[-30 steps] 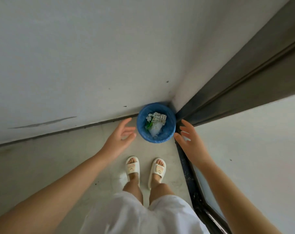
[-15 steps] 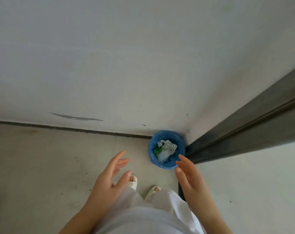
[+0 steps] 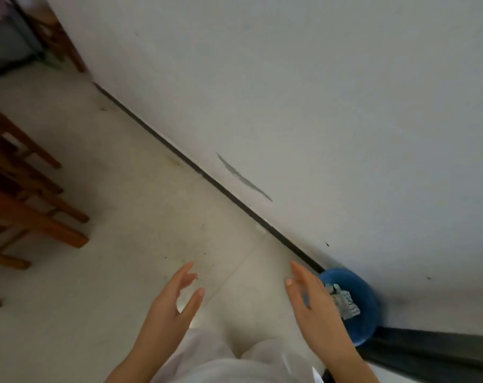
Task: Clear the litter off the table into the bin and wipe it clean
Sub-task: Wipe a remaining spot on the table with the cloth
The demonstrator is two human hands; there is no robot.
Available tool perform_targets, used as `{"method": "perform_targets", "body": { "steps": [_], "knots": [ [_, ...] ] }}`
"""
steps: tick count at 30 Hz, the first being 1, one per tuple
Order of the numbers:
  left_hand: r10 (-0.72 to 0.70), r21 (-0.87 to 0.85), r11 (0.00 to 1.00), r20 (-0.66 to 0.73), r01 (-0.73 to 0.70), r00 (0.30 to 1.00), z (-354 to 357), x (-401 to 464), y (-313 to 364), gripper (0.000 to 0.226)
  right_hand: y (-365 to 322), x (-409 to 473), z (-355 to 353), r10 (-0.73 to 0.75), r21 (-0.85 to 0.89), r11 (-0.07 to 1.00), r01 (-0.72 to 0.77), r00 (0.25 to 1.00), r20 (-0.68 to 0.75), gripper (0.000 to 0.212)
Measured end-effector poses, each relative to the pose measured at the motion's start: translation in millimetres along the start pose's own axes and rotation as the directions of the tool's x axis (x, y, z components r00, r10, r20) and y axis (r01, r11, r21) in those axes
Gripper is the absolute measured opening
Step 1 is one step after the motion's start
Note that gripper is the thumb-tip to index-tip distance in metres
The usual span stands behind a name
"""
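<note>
I hold both hands out in front of me over the pale floor (image 3: 118, 272), palms turned toward each other. My left hand (image 3: 169, 308) is empty, its fingers (image 3: 186, 272) spread apart and the thumb standing off to the side. My right hand (image 3: 316, 308) is empty too, fingers loosely apart and pointing up the frame, thumb out toward the left hand.

The blue bin (image 3: 364, 305) stands on the floor at the foot of the white wall (image 3: 317, 92), low on my right, partly covered by my right hand (which is nearer the camera, so I cannot tell whether it touches the rim). Inside it lies crumpled litter (image 3: 345, 304), white paper with dark print. A dark strip (image 3: 428, 352) runs off from the bin along the bottom right.

A dark baseboard (image 3: 193, 164) runs slantwise between wall and floor, and a grey scuff (image 3: 243, 178) marks the wall just above it. Brown wooden chair legs (image 3: 27, 205) stand at the left edge, well apart from the bin. My white shorts (image 3: 221, 363) fill the bottom of the view between my forearms. The worktop is out of view, and the whole picture is somewhat blurred.
</note>
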State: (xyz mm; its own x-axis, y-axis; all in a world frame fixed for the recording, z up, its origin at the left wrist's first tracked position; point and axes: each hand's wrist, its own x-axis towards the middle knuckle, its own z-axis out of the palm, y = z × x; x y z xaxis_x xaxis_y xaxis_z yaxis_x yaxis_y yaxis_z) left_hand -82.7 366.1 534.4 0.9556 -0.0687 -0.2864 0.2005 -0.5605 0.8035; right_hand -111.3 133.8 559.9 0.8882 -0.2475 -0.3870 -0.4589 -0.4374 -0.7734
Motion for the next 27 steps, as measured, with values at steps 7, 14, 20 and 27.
{"method": "perform_targets", "body": {
  "steps": [7, 14, 20, 27],
  "knots": [
    [-0.077, 0.025, 0.996, -0.169, 0.082, 0.983, -129, 4, -88, 0.051, -96, 31, 137, -0.164, -0.167, 0.968, 0.187, 0.977, 0.139, 0.045],
    [-0.263, -0.13, 0.964, -0.337, 0.233, 0.904, -225, 3, -166, 0.048, -189, 56, 258, -0.233, -0.281, 0.89, 0.359, 0.888, 0.396, 0.045],
    [-0.482, -0.348, 0.871, -0.468, 0.347, 0.741, -263, -14, -216, 0.049, -247, 81, 358, -0.263, -0.286, 0.792, 0.539, 0.725, 0.636, 0.044],
    [-0.619, -0.475, 0.784, -0.553, 0.4, 0.558, -342, 23, -259, 0.053, -330, 130, 481, -0.287, -0.223, 0.681, 0.697, 0.534, 0.795, 0.044]
  ]
}}
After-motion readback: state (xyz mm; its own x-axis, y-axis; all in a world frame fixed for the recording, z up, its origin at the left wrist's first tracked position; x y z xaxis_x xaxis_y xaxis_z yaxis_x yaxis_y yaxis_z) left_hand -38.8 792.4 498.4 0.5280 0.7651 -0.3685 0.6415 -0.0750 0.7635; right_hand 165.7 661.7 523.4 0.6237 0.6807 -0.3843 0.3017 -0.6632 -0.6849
